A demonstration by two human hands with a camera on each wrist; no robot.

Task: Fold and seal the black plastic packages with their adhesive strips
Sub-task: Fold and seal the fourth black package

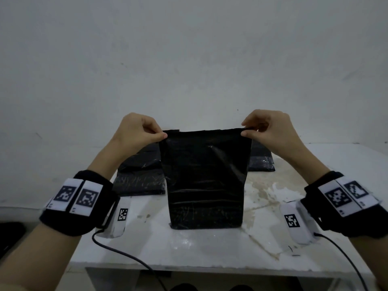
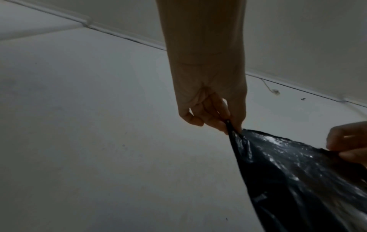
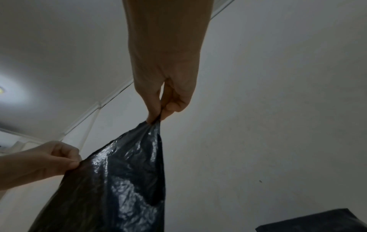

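A black plastic package (image 1: 204,177) stands upright on the white table (image 1: 210,253), its bottom edge on the tabletop near me. My left hand (image 1: 161,134) pinches its top left corner between thumb and forefinger. My right hand (image 1: 244,130) pinches the top right corner the same way. The top edge is stretched flat between both hands. In the left wrist view my left hand (image 2: 231,125) nips the bunched corner of the package (image 2: 298,180). The right wrist view shows my right hand (image 3: 157,119) holding the glossy package (image 3: 123,180) by its corner. No adhesive strip shows.
Behind the held package lie piles of black packages, one at back left (image 1: 139,177) and one at back right (image 1: 261,161); the right one's corner (image 3: 309,221) also shows. A white wall (image 1: 189,59) rises just past the table. Cables (image 1: 126,257) trail from my wrist cameras over the table's near edge.
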